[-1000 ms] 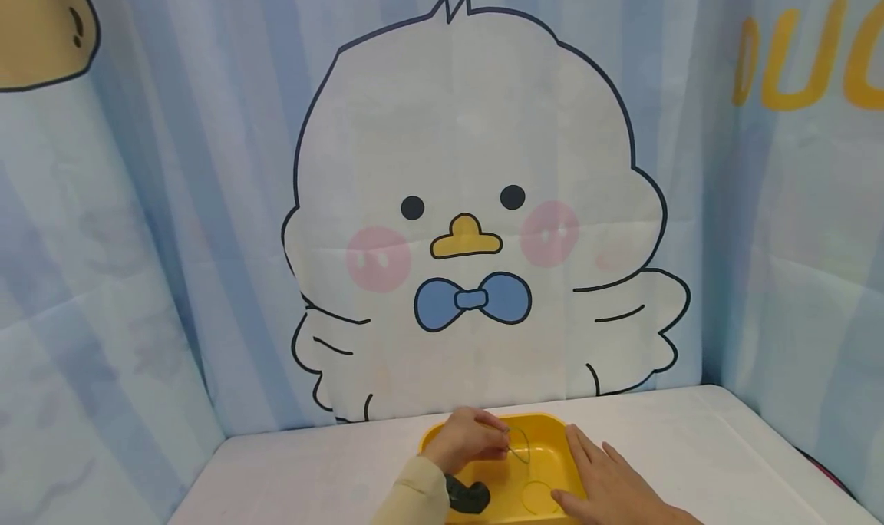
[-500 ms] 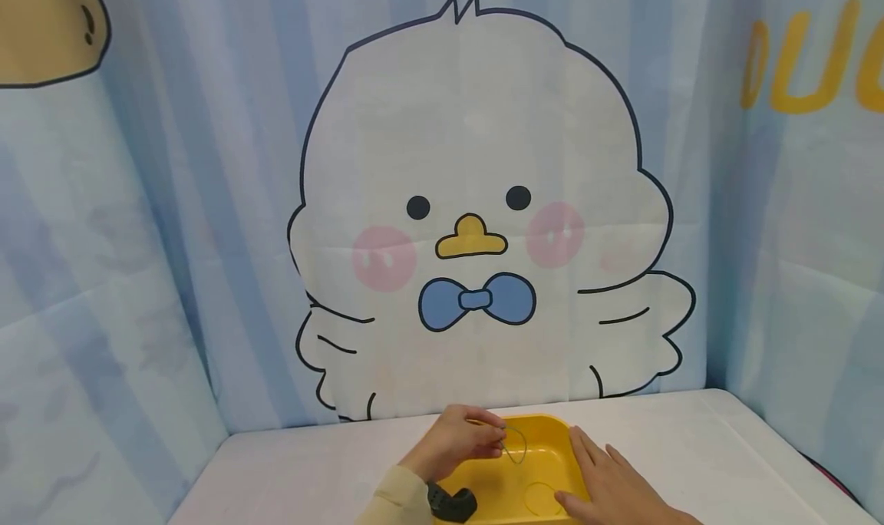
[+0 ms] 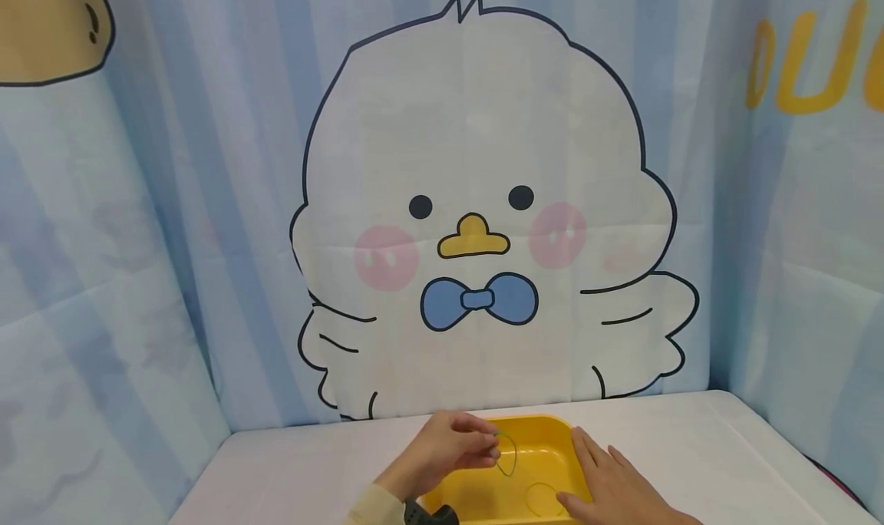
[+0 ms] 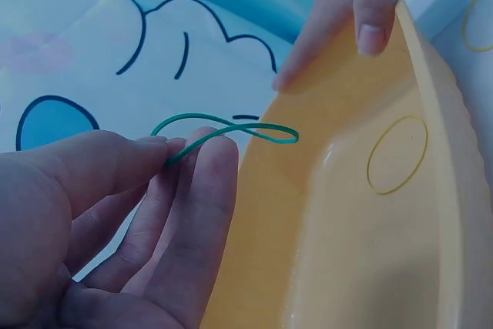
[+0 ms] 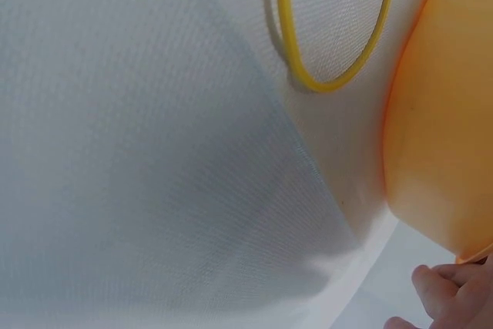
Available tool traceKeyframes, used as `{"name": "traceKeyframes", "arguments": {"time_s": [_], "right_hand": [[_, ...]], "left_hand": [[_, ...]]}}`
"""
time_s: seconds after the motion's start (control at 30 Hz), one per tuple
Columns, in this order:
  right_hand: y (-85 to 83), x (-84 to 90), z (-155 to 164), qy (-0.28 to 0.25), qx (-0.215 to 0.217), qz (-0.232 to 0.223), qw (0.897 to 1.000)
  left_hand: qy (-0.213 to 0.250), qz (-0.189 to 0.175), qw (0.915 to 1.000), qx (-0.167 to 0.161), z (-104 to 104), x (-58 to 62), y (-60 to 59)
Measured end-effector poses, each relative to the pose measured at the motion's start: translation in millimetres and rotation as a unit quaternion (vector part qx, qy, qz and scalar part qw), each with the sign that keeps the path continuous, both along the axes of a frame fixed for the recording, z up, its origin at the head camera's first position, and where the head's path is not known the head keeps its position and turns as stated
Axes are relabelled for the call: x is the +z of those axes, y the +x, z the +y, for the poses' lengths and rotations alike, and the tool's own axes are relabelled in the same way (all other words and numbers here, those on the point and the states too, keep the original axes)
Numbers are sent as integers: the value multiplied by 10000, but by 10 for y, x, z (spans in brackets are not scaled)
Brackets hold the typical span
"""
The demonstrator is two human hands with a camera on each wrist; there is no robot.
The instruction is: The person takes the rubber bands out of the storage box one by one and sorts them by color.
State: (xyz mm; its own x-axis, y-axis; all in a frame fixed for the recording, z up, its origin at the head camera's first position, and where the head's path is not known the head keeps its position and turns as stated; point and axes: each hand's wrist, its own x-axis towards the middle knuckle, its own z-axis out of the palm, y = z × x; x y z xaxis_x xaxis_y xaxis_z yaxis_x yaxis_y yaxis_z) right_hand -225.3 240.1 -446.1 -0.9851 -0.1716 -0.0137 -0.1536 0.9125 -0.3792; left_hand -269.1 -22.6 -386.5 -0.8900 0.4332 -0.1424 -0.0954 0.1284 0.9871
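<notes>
My left hand (image 3: 456,452) hovers over the yellow plastic tray (image 3: 540,418), pinching a thin green rubber band (image 4: 263,125) between thumb and fingertips. The band's loop sticks out to the right, looking twisted in the left wrist view. Flat on the tray's floor lies a yellow rubber band (image 4: 426,142). At the tray's right side, my right hand (image 3: 615,483) rests on the rim with fingers extended and the thumb over the inside. Only a few fingers of a hand show at the right wrist view's lower corner.
Outside the tray, another yellow rubber band (image 5: 327,88) lies on the white tabletop (image 3: 311,479). A dark device (image 3: 431,513) sits at my left wrist. Behind the table hangs a striped curtain (image 3: 262,203) printed with a cartoon duck.
My left hand has drawn slightly to the left and toward me, carrying the green rubber band. The right hand stays on the rim. The head view has shifted slightly.
</notes>
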Motion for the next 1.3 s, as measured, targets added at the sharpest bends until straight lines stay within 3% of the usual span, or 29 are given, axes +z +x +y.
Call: {"name": "traceKeyframes", "arguments": {"time_s": [0.43,0.9,1.3], "right_hand": [[18,5,11,-117,43,-32,9999],[12,14,18,-177,-67,-151,9997],[13,16,29,-191,-142,-221,9995]], "left_hand": [[151,-269,9995,99,-231,-14,174],[-524,-722,9943,591,-419,-17,341],[-628,-1019,9904,689,-572,-95,478]]}}
